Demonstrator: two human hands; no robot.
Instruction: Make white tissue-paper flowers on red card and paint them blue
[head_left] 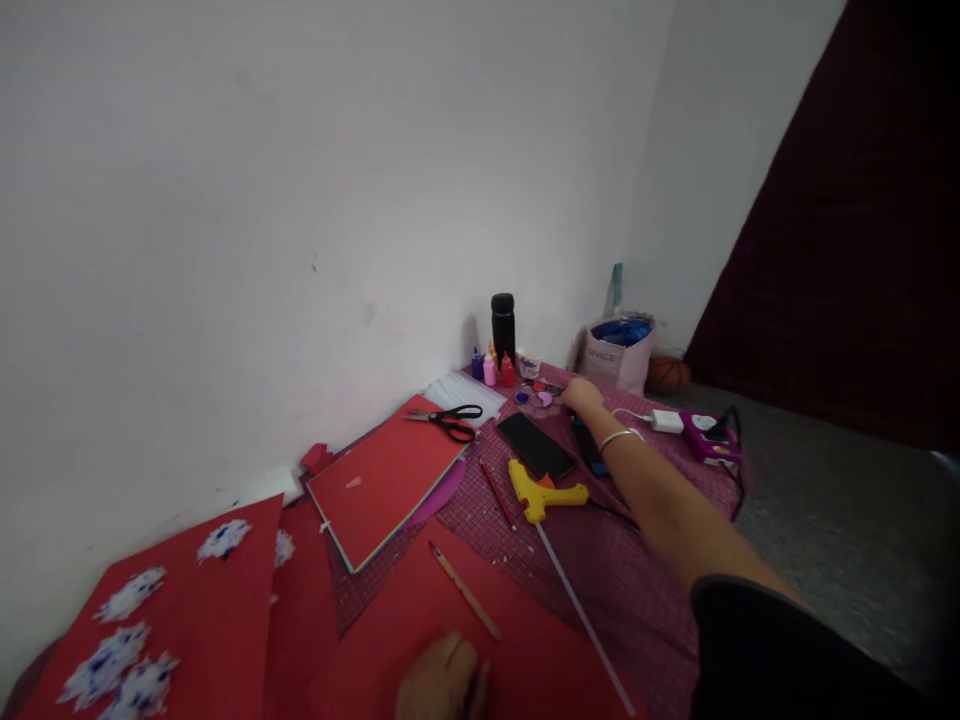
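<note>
My left hand (441, 680) rests at the bottom edge on a red paper sheet (375, 625), its fingers curled; whatever they hold, if anything, is hidden. Just beyond it a wooden stick with a dark tip (463, 588) lies on the sheet. Stretched far across the table, my right hand (583, 394) is closed beside small dabs of paint (545, 398) and a dark, thin object (553, 388). Whether it grips that object is too small to tell. A yellow glue gun (534, 492) with a long glue stick (581, 610), a black phone (535, 446) and a red pencil (497, 494) lie between my hands.
Black-handled scissors (450, 422) lie on stacked coloured sheets (394, 480). Small paint bottles (490, 370), a black flask (503, 328) and a cup (529, 364) stand by the wall. A purple power strip (709, 440) sits right; paint-dabbed white cutouts (109, 660) lie left.
</note>
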